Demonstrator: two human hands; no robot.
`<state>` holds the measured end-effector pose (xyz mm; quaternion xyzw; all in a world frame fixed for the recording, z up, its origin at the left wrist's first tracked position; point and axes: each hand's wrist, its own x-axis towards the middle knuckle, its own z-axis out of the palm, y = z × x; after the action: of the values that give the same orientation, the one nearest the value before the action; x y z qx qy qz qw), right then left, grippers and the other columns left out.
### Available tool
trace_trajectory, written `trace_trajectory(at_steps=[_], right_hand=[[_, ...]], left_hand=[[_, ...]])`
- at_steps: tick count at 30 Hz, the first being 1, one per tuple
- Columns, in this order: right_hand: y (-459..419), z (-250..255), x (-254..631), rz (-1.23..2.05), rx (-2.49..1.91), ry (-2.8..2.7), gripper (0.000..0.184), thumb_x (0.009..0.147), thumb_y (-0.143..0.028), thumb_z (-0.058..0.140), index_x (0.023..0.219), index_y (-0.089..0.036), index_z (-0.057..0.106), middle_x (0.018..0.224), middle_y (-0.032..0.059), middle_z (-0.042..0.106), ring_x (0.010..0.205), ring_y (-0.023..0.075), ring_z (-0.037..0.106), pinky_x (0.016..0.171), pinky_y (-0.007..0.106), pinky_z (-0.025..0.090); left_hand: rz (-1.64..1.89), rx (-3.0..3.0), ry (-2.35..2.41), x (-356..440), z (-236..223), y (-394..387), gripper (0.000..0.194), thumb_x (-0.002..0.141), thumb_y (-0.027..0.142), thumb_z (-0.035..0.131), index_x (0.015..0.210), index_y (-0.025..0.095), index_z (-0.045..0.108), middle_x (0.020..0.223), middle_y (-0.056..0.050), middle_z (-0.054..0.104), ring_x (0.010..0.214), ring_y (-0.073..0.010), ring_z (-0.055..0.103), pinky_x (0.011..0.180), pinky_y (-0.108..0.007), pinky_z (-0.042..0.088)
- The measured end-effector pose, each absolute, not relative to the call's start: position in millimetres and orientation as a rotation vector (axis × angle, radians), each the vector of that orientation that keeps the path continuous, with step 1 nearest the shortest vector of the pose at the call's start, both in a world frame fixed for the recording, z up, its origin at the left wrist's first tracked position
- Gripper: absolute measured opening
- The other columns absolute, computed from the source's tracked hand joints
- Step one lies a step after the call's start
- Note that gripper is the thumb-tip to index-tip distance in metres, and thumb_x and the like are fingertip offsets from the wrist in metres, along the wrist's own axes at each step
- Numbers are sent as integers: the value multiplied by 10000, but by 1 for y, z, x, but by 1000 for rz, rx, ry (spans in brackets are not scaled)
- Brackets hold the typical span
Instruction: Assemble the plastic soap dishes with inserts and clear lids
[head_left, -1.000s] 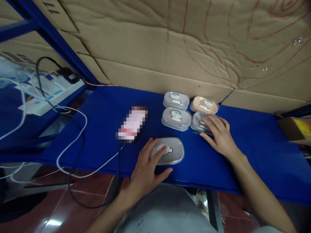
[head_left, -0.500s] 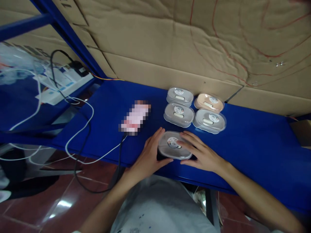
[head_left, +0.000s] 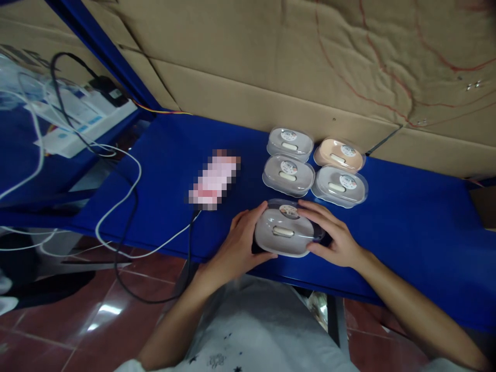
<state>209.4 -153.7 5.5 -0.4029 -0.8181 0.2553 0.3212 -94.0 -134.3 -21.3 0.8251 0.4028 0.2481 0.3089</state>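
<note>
In the head view, with a clock face centred on the work, a grey box with a clear domed lid (head_left: 292, 243) sits at the hub, near the front edge of the blue tabletop (head_left: 411, 243). A round sticker marks its lid at 12 o'clock, above a pale oblong tab. The left hand (head_left: 244, 237) grips the box from 9 o'clock, fingers curved along its end and thumb at the near edge. The right hand (head_left: 339, 240) holds it from 3 o'clock, fingers over the lid's far side and thumb on the near right corner. Whether the base touches the tabletop is hard to tell from this angle.

Four similar boxes stand beyond in a cluster: a front grey box (head_left: 287, 185) at 12, a rear grey box (head_left: 289, 155) farther out at 12, a peach box (head_left: 335, 164) at 1, and a right-hand grey box (head_left: 337, 195) between 1 and 2. A pixelated phone (head_left: 215, 181) lies at 10, wired to a black cable (head_left: 189, 248); farther out at 10 is a white power strip (head_left: 93, 132).
</note>
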Motion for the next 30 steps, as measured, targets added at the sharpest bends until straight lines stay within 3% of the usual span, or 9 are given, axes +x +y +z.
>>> trace_trajectory(at_steps=[8,13,21,26,30], right_hand=[[-150,9,217,343,-993,-2256,812,948,-383,809,1670,-270,453,1671,169,508,1573,382,468,1266,603,461],[-146,18,231,197,-1090,-2197,744,966,-410,782,1638,-256,502,1604,184,576,1523,395,531,1236,613,486],[-142,41,266,-144,-1255,-2070,729,898,-366,836,1571,-261,576,1556,190,624,1459,415,599,1205,643,499],[-136,39,291,-140,-1357,-2002,634,886,-325,837,1483,-234,643,1524,208,643,1446,384,617,1210,582,506],[-132,31,293,-61,-1361,-1970,604,895,-353,831,1462,-248,653,1511,179,660,1420,379,636,1190,614,518]], left_hand=[[607,2226,1035,-93,-15,-133,1335,835,442,935,1739,386,-47,1736,-160,423,1565,-405,466,1290,-644,383],[535,2279,963,-94,-14,-131,1401,755,449,994,1734,365,-5,1680,-170,494,1566,-400,469,1320,-662,325],[477,2310,919,-96,-15,-129,1269,814,466,947,1736,331,85,1697,-169,470,1590,-375,445,1342,-652,277],[466,2326,907,-96,-15,-130,1241,840,472,926,1736,331,79,1698,-175,465,1594,-371,438,1339,-656,272],[468,2327,905,-96,-16,-129,1218,858,467,911,1739,330,81,1712,-165,452,1603,-361,426,1348,-641,255]])
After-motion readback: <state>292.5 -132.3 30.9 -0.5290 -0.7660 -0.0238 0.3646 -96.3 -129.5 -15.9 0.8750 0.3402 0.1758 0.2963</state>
